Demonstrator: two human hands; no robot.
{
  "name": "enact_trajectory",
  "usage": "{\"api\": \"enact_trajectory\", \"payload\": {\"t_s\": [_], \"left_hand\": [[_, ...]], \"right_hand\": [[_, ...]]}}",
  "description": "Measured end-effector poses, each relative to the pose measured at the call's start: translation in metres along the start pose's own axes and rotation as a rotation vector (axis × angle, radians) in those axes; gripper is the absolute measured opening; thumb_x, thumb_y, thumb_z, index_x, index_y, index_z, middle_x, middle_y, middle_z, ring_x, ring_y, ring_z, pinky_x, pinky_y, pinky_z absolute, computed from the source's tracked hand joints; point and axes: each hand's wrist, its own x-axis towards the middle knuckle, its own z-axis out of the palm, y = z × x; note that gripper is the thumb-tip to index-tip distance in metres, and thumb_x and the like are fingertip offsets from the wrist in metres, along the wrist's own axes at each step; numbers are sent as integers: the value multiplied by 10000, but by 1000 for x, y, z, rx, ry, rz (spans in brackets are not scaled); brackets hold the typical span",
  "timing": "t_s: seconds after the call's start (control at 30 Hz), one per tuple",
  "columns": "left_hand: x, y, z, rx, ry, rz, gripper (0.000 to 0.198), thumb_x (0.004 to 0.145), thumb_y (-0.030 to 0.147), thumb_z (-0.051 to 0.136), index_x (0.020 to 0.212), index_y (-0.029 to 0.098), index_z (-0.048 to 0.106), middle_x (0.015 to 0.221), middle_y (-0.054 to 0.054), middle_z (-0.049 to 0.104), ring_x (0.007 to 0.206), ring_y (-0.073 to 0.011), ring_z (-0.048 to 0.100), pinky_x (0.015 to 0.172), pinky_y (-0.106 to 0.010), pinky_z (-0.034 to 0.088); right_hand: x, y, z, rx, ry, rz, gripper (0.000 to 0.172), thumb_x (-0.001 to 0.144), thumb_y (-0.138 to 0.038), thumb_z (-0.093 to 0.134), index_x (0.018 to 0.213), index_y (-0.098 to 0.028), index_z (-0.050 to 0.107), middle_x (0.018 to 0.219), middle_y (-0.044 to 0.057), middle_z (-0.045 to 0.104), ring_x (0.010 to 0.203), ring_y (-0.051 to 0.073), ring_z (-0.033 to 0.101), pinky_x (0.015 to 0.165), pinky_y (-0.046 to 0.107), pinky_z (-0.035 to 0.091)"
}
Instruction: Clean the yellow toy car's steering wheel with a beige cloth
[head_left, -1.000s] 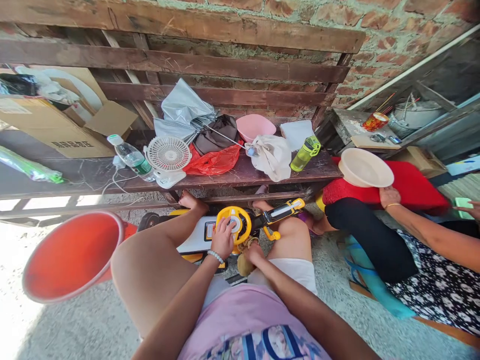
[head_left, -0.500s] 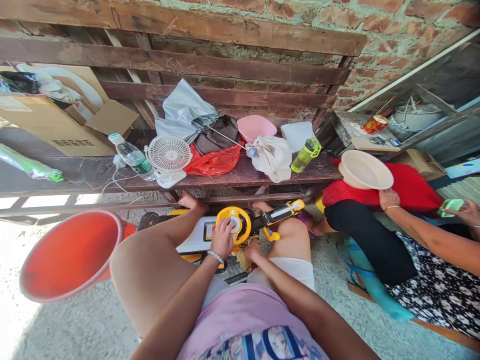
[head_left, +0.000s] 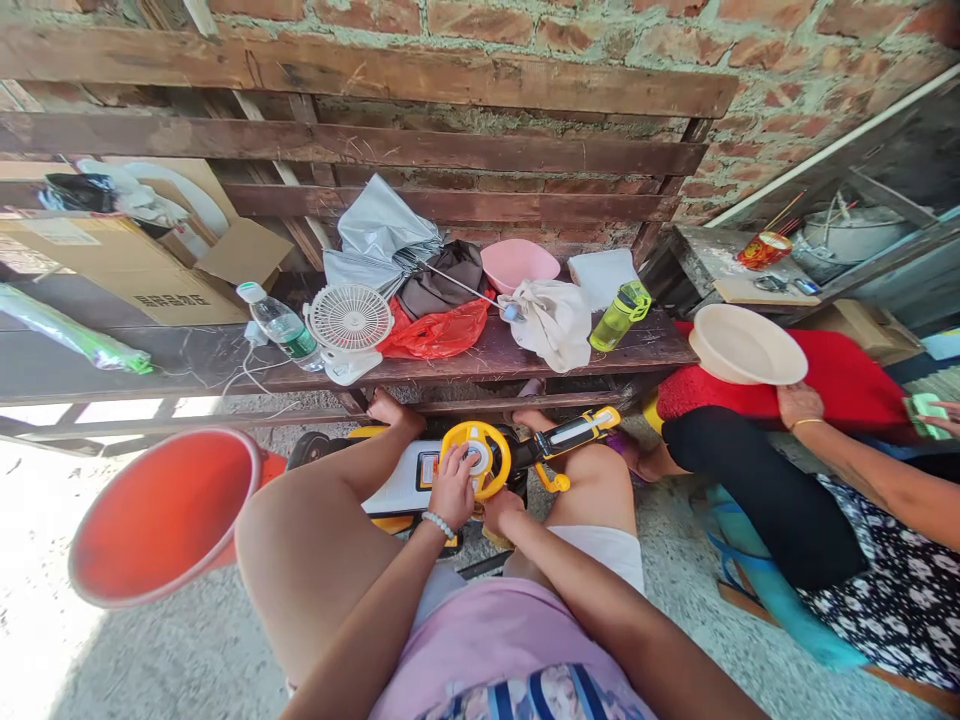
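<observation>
I sit with bare knees apart over a yellow and white toy ride-on car (head_left: 401,480) on the ground. My left hand (head_left: 452,487), with a white bead bracelet, rests closed on its round yellow steering wheel (head_left: 480,458). Below the wheel my right hand (head_left: 501,511) is curled around a tan cloth or sponge pressed against the toy. A yellow and black handle (head_left: 574,432) juts right from the toy across my right knee.
A dark wooden bench (head_left: 525,350) ahead carries a small white fan (head_left: 349,320), water bottle (head_left: 283,328), red bag (head_left: 439,332), pink bowl (head_left: 519,262), green bottle (head_left: 620,314). An orange basin (head_left: 161,515) stands left. Another person sits right, a hand on a cream plate (head_left: 739,345).
The view has shifted slightly down and right. My right hand has drawn the tan cloth up closer under the steering wheel. The other person's far hand has moved a green thing.
</observation>
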Motion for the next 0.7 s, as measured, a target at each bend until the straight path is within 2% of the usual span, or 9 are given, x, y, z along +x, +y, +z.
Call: {"api": "enact_trajectory", "payload": {"t_s": [0.17, 0.27, 0.33, 0.4, 0.47, 0.53, 0.63, 0.7], "left_hand": [[1, -4, 2, -80, 41, 0, 530, 849, 59, 484, 1342, 202, 614, 1522, -152, 532, 1477, -314, 447, 1219, -578, 412], [6, -11, 0, -159, 190, -113, 533, 847, 107, 510, 1372, 176, 573, 1537, -183, 487, 1468, -325, 449, 1234, -596, 376], [11, -16, -4, -240, 319, -276, 515, 827, 147, 552, 1341, 158, 579, 1536, -198, 465, 1490, -340, 412, 1260, -592, 329], [16, -22, -11, -394, 398, -557, 447, 807, 167, 580, 1253, 166, 611, 1479, -188, 506, 1481, -321, 421, 1267, -536, 326], [20, -26, -16, -563, 402, -885, 342, 809, 185, 586, 1148, 199, 631, 1331, -148, 606, 1393, -287, 512, 1213, -488, 401], [23, -27, -20, -654, 370, -1088, 249, 828, 217, 578, 1071, 216, 632, 1132, -110, 673, 1217, -273, 629, 1076, -475, 515], [24, -24, -21, -709, 336, -1194, 184, 847, 261, 583, 1018, 219, 635, 932, -69, 690, 971, -246, 703, 849, -406, 586], [23, -21, -22, -744, 336, -1223, 176, 852, 281, 611, 1014, 222, 650, 895, -54, 700, 923, -224, 708, 799, -354, 576]], "right_hand": [[-27, 3, 18, -81, -98, -69, 764, 849, -71, 688, 1553, -269, 466, 1365, 192, 669, 1181, 340, 718, 933, 463, 588], [-34, 1, 19, -84, -68, -110, 729, 877, -74, 650, 1557, -226, 436, 1373, 206, 655, 1192, 337, 706, 939, 453, 581], [-33, 2, 15, -58, -14, -90, 649, 893, -80, 620, 1518, -172, 471, 1383, 222, 640, 1179, 328, 705, 938, 431, 579], [-29, 6, 10, -34, 16, -30, 580, 919, -91, 574, 1491, -151, 496, 1392, 229, 628, 1168, 318, 705, 944, 427, 575], [-26, 11, 6, -28, 6, 27, 550, 947, -95, 515, 1492, -167, 502, 1389, 225, 628, 1159, 312, 709, 947, 444, 574], [-25, 15, 6, -33, -20, 43, 558, 951, -87, 489, 1500, -185, 499, 1366, 214, 642, 1147, 314, 715, 940, 460, 577], [-29, 14, 11, -51, -24, 3, 576, 940, -71, 492, 1505, -180, 501, 1355, 214, 655, 1159, 336, 708, 944, 477, 574], [-31, 7, 16, -60, -11, -63, 595, 934, -69, 504, 1520, -172, 493, 1366, 223, 654, 1168, 346, 703, 957, 478, 569]]}}
